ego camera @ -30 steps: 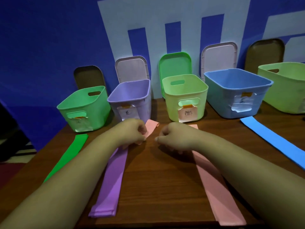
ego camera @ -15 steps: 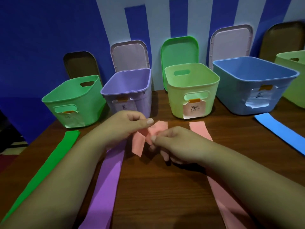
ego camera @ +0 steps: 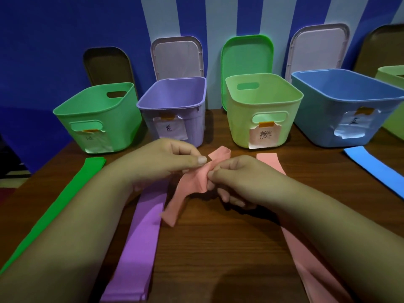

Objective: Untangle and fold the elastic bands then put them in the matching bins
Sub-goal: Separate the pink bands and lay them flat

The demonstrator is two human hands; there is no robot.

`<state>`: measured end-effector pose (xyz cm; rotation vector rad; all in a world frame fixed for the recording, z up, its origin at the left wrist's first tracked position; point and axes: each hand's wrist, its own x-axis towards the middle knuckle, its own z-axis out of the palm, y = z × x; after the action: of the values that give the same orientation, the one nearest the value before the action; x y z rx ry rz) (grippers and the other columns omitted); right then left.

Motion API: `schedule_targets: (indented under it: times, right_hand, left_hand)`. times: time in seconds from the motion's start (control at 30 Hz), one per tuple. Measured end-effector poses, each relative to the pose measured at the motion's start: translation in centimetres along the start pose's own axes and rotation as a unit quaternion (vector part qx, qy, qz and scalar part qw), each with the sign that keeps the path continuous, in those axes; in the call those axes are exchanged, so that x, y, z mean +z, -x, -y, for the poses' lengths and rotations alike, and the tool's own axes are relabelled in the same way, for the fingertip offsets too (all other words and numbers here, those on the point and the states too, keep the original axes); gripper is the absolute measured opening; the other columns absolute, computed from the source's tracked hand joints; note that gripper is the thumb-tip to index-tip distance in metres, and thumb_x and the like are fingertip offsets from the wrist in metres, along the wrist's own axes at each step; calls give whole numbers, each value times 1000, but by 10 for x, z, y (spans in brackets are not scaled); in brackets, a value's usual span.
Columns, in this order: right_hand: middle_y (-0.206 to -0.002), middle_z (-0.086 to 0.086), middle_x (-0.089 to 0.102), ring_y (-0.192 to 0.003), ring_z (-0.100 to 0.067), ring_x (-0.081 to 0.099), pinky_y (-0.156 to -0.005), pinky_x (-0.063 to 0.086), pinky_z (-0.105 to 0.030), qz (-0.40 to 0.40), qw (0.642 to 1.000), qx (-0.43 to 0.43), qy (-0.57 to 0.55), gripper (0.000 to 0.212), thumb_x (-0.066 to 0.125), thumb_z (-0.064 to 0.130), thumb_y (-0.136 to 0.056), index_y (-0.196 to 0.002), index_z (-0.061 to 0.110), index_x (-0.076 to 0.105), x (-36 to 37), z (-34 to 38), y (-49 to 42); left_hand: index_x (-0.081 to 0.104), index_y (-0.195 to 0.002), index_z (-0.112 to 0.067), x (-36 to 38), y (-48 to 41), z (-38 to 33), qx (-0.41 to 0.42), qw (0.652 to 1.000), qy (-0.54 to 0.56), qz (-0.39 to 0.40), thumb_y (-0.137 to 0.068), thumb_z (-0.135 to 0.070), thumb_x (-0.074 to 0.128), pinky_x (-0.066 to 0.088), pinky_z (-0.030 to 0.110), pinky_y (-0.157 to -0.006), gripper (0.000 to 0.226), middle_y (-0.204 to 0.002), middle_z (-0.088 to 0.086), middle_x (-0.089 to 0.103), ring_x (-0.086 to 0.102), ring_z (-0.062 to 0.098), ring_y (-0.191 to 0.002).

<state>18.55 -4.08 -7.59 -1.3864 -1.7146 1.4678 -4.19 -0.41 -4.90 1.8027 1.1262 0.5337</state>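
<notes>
Right, head view only. Both hands sit mid-worktop (ego camera: 218,248), pinched on the same pink band (ego camera: 192,182): left hand (ego camera: 161,165) clamps it thumb-to-finger at the top, right hand (ego camera: 238,180) grips it just beside, fingertips closed on the fabric. Band is raised off the wood, crumpled at the pinch, free tail hanging down-left towards the purple band (ego camera: 140,241). Its long axis runs roughly top-right to bottom-left. Light-green bin with the pink label (ego camera: 264,110) is straight ahead, nearer my right hand, so I'd judge that hand does the drop once the fold is done. A second pink strip (ego camera: 271,165) runs under my right forearm; can't tell if it's the same band. Label text is unreadable.
</notes>
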Motion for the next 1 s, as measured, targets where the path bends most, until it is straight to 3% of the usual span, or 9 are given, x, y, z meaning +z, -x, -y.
schedule_targets:
  times: [0.07,0.17,0.33,0.43,0.67,0.8,0.93,1.0]
  right_hand:
    - [-66,-9,64,-44,-16,41,-43,29,-26,22,999,-2,-28,26,54,17,-105,-100,4,75,0,0,0]
    - [-75,-12,69,-47,-16,44,-42,30,-26,48,997,3,-58,29,50,14,-104,-108,0,75,-2,0,1]
    - [-84,-16,73,-52,-16,46,-41,32,-25,64,993,3,-99,41,49,34,-111,-115,0,72,-6,-4,-3]
    - [-86,-15,76,-51,-14,45,-40,32,-25,65,993,-3,-100,55,50,48,-111,-117,-3,72,-6,-5,-4]
    - [-99,-19,81,-50,-14,44,-42,33,-25,61,995,-1,-85,52,50,45,-111,-119,-2,71,-6,-5,-3]
    - [-102,-18,81,-49,-13,45,-40,34,-24,68,994,-12,-88,48,50,42,-112,-121,-1,69,-7,-7,-4]
    - [-104,-17,81,-51,-15,45,-40,35,-24,77,993,-24,-84,45,51,40,-112,-120,1,69,-8,-10,-7]
    - [-105,-18,81,-51,-14,46,-40,36,-24,81,992,-29,-87,42,52,38,-112,-120,0,69,-8,-11,-7]
  left_hand:
    - [79,-87,-18,3,2,0,-13,1000,10,13,-96,-37,74,48,22,-72,21,-80,-3,69,61,5,-77]
    - [81,-98,-21,4,3,2,-15,1000,-7,9,-93,-43,78,50,33,-87,22,-97,-2,78,66,9,-89]
    - [82,-102,-22,5,6,-3,0,1000,-19,-4,-93,-32,79,47,27,-90,14,-103,-6,81,71,2,-96]
    - [83,-104,-25,7,6,-4,13,999,-32,-7,-94,-32,78,49,31,-96,13,-108,-6,81,73,7,-104]
    - [83,-106,-32,6,10,-10,12,997,-74,11,-95,-38,76,53,39,-106,15,-111,-11,80,73,7,-110]
    - [84,-107,-31,5,12,-14,12,995,-94,4,-96,-36,75,55,36,-102,15,-110,-12,80,73,4,-108]
    - [84,-105,-30,7,13,-15,8,996,-88,11,-98,-34,73,56,19,-79,14,-105,-13,81,74,-1,-93]
    - [84,-104,-32,7,11,-12,9,995,-98,3,-98,-41,72,60,37,-93,16,-107,-11,81,74,7,-103]
